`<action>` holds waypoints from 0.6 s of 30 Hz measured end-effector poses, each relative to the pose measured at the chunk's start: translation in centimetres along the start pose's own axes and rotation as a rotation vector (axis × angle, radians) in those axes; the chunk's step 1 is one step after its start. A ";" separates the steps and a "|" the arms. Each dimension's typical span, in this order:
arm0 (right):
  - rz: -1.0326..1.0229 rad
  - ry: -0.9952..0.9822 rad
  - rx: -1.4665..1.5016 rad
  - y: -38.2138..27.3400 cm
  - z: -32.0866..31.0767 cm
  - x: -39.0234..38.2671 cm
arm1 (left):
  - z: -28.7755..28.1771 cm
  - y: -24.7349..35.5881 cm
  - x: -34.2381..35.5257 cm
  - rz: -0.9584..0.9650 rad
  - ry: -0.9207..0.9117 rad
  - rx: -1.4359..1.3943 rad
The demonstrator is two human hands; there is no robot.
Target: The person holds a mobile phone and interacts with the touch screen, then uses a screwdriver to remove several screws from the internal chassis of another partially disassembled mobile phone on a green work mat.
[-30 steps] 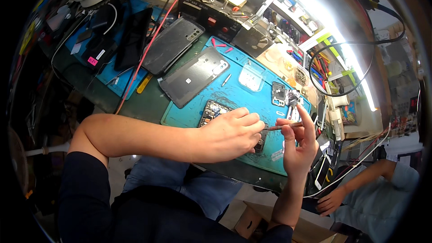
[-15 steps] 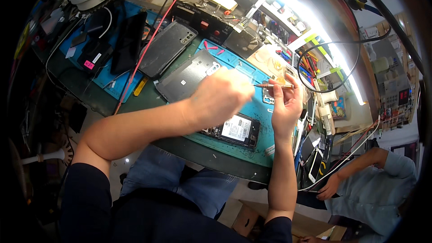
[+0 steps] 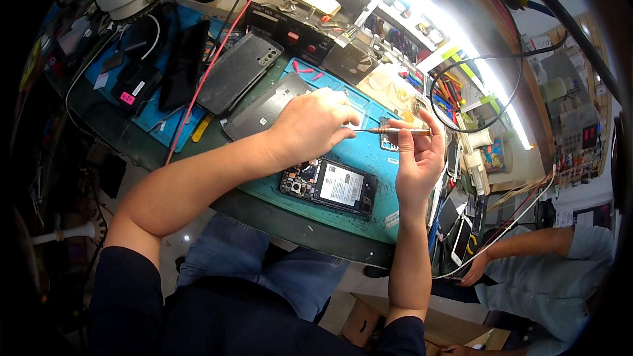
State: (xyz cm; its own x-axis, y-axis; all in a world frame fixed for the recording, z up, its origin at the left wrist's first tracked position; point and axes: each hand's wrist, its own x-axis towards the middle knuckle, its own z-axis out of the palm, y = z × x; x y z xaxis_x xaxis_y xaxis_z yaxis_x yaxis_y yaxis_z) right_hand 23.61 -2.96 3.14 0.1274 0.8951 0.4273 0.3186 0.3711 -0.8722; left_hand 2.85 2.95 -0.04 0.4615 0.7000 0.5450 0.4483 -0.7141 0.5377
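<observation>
So the biggest thing here is the dark green bench [image 3: 290, 229], with a bright strip light [image 3: 471, 49] running above its far right side. Over to the right there's 1 other person in a pale blue shirt [image 3: 527, 277], well apart from the work. A scuffed blue mat [image 3: 369, 153] covers the middle of the bench.

Up left sits a dark phone-shaped slab [image 3: 234, 69] with camera openings, and near it a grey back cover [image 3: 264, 105], partly hidden by the left hand [image 3: 313, 122]. That hand is up over the mat, thumb and index drawn together at the screwdriver's tip end; can't tell if there's something tiny pinched between them. Right hand [image 3: 420, 151] is palm up, thumb and fingers pinching the handle of the screwdriver, index finger raised behind it.

The opened phone [image 3: 306, 178] lies on the mat just below the hands, nobody touching it, insides showing, white-labelled battery [image 3: 341, 184] toward its right half. The slim copper-coloured screwdriver [image 3: 399, 131] is held roughly level between the 2 hands, tip pointing left. Under it, a small phone frame part [image 3: 389, 144] peeks out. Tiniest stuff: 3 pink bits [image 3: 304, 70] at the mat's far edge.
</observation>
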 end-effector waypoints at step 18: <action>-0.105 -0.060 -0.166 -2.0 -1.2 -1.6 | -0.3 0.8 -0.4 0.135 -0.154 -0.091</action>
State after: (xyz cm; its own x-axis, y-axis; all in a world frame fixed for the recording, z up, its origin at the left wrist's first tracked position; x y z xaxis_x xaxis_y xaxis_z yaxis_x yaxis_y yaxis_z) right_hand 23.85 -5.45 4.44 0.0306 0.8684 0.4948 0.4787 0.4218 -0.7700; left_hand 2.82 2.04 0.34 0.6271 0.5845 0.5148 0.3068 -0.7929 0.5265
